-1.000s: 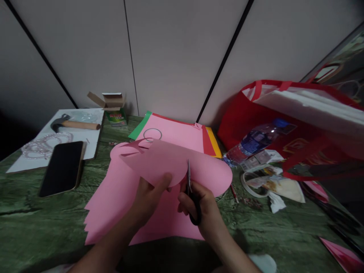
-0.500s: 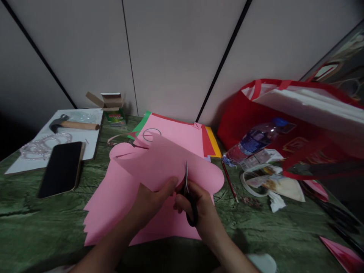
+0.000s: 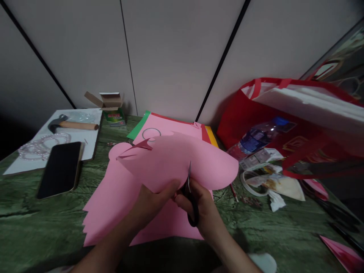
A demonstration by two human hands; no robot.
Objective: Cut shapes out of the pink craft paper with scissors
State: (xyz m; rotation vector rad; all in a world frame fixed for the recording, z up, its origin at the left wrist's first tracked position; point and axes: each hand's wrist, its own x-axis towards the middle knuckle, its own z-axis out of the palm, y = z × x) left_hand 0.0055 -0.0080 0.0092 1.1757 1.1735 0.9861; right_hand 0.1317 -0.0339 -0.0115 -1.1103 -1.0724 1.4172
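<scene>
The left hand (image 3: 152,203) pinches the near edge of a rounded pink paper cutout (image 3: 176,161), thumb on top and fingers under, holding it lifted above the green marbled table (image 3: 42,223). The right hand (image 3: 203,210) grips black-handled scissors (image 3: 190,189), fingers closed through the loops, with the blades pointing up and biting into the cutout's near edge just beside the left thumb. Under both hands a larger pink sheet (image 3: 113,204) lies flat on the table, its left edge jagged. Behind the cutout sits a stack of coloured paper (image 3: 182,127) in pink, green, red and yellow, with a thin ring (image 3: 151,133) lying on it. To the left are a dark phone (image 3: 60,168), a white board (image 3: 82,142) bearing a hammer (image 3: 72,124) and bead bracelets (image 3: 42,142), and a small open carton (image 3: 111,106). To the right stand a red bag (image 3: 247,113), a plastic bottle (image 3: 257,140) on its side and a tape roll (image 3: 251,180).
</scene>
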